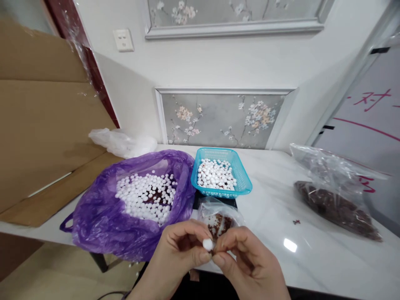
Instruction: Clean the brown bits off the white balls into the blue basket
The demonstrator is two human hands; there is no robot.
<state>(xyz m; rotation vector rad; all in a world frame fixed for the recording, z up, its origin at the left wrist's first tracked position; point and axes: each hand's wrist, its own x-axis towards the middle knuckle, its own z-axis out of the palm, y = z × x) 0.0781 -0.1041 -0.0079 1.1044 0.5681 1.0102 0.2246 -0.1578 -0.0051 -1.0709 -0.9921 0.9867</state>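
My left hand [181, 249] clamps a ball [207, 244] by the surface [271, 196]'s near edge, apparently for fingerwork with my right hand [250, 260], whose grip I can't tell; the next move needs steadiness.

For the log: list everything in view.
table: 1, white, across middle
purple bag: 1, purple, table left
basket: 1, blue, table middle
balls: many, white, purple bag and basket
dark item: 1, black, under basket
small bag: 1, clear with brown bits, before basket
zip bag: 1, clear with brown filling, right
scraps: few, dark, near zip bag
white bag: 1, white, behind purple bag
cardboard: 1, brown, far left
panels: 2, grey floral, back
socket: 1, white, upper left
board: 1, white, far right
held ball: 1, white, front
left hand: 1, bare, pinching ball
right hand: 1, bare, beside ball
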